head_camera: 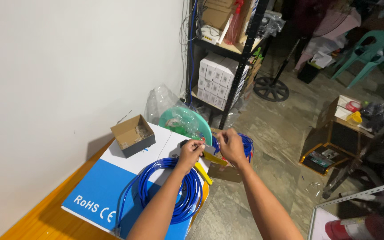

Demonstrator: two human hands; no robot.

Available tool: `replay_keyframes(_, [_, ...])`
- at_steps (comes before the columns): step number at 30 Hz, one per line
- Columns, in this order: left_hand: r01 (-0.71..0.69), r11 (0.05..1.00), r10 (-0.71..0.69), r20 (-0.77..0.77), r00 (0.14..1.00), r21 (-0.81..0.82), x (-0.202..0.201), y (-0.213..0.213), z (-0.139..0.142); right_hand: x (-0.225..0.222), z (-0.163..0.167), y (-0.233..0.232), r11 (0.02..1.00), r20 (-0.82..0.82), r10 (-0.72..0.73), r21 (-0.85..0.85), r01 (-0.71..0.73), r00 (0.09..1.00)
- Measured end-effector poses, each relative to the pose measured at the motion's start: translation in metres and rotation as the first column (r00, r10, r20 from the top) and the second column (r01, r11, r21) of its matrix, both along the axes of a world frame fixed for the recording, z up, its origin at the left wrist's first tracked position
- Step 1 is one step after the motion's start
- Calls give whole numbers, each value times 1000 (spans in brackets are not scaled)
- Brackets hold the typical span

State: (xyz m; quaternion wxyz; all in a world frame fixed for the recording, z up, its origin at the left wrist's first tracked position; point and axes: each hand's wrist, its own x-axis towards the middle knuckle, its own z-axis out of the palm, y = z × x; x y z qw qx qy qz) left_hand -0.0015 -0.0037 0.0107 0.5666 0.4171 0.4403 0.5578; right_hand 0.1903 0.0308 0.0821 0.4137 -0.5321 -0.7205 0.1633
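The left hand [191, 153] closes its grip on a yellow-handled crimping tool [203, 165], and the right hand [230, 146] pinches the thin blue cable end [214, 144] just beside the tool's head. One glossy round coil of blue network cable [167, 189] lies under the left forearm on a flat blue-and-white carton [112, 178]. One small open cardboard box [133, 135] stands behind on the wooden table [36, 218].
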Motion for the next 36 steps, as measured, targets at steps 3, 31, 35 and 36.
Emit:
replay_keyframes(3, [29,999,-29,9,1000,41,-1,-2,6,-3,1,-8,954,-219,235,-134,-268,947])
replay_keyframes(31, [38,999,-38,-17,999,-15,-3,-7,17,-9,-39,8,780,-454,159,-486,-394,876])
replay_keyframes(35, [30,999,-33,-66,997,-43,-3,-12,29,-14,0,-5,860,-260,238,-392,-328,936])
replay_keyframes(36, [30,999,-33,-77,996,-36,-4,-13,31,-17,9,-10,883,-228,252,-344,-320,940])
